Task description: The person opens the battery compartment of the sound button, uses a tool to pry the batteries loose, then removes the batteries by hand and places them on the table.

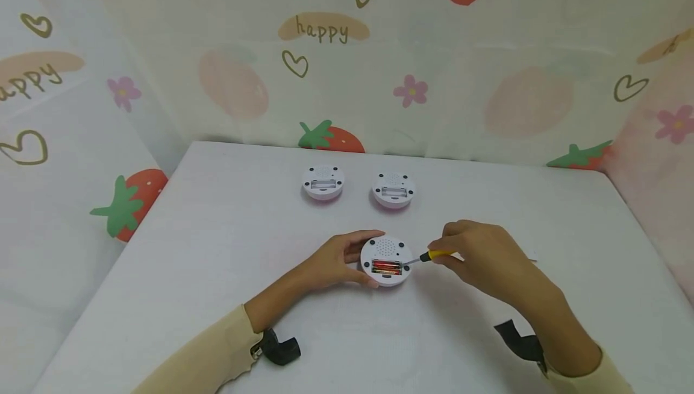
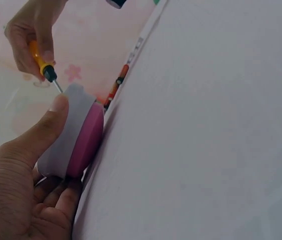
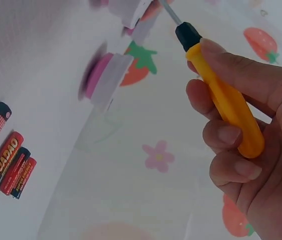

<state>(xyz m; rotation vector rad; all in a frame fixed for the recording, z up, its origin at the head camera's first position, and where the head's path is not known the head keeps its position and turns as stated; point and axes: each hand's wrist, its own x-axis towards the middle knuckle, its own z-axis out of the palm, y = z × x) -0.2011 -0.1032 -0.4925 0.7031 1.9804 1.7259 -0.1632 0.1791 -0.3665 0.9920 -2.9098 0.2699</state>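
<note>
My left hand [image 1: 337,260] grips the side of a round white device [image 1: 386,244], thumb at the near edge and fingers at the far side. Its underside faces up, with a speaker grille, dark round feet and an uncovered compartment holding red batteries [image 1: 387,268]. The left wrist view reveals a pink lower part [image 2: 87,140]. In my right hand [image 1: 484,255] is a screwdriver [image 3: 230,107] with a yellow handle and black collar. Its metal shaft [image 1: 413,261] points at the compartment's right end, the tip overlapping that edge in the head view.
Two similar devices, one at the back left [image 1: 323,184] and one further right [image 1: 393,192], lie underside up with uncovered compartments. Several loose batteries [image 3: 6,156] of two sizes lie on the white table [image 1: 228,201], mostly hidden behind my right hand in the head view.
</note>
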